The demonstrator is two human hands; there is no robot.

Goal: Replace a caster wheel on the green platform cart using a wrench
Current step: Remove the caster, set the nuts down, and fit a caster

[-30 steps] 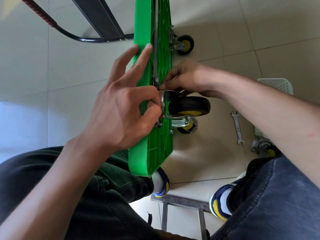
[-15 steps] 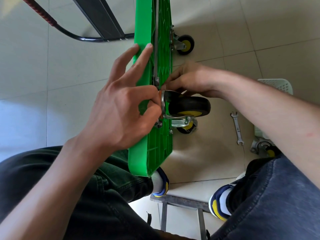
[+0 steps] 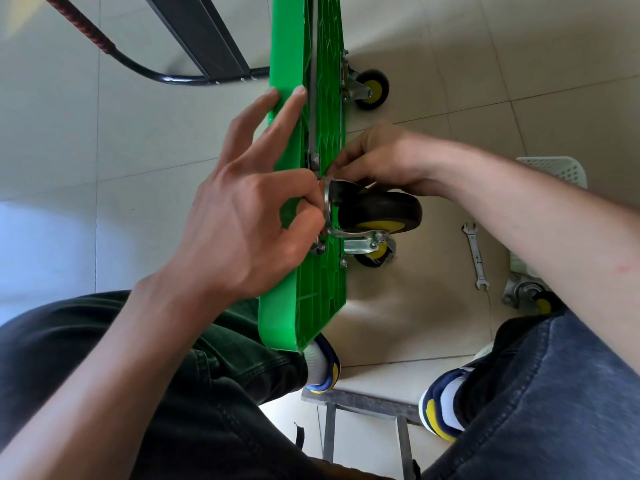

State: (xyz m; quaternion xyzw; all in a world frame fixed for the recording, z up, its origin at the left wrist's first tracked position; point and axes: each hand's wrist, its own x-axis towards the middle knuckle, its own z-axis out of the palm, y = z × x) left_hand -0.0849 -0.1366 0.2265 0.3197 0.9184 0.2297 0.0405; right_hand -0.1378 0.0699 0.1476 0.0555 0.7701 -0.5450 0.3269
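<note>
Your left hand point(image 3: 242, 223) pinches the caster wheel point(image 3: 377, 211) plate against the green platform cart point(image 3: 322, 289), two fingers straight. Your right hand point(image 3: 377, 161), fingers curled, likely threads a fastener; start it square by hand before fetching the wrench point(image 3: 476, 256).

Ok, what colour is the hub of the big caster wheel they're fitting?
Yellow hub, black tyre on the caster wheel; the head view shows it.

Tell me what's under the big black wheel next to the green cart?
Under the big black wheel peeks another caster, silver bracket and a bit of yellow-hubbed wheel, fixed to the green cart. Most of it is covered by the big wheel. Below lies tiled floor.
</note>
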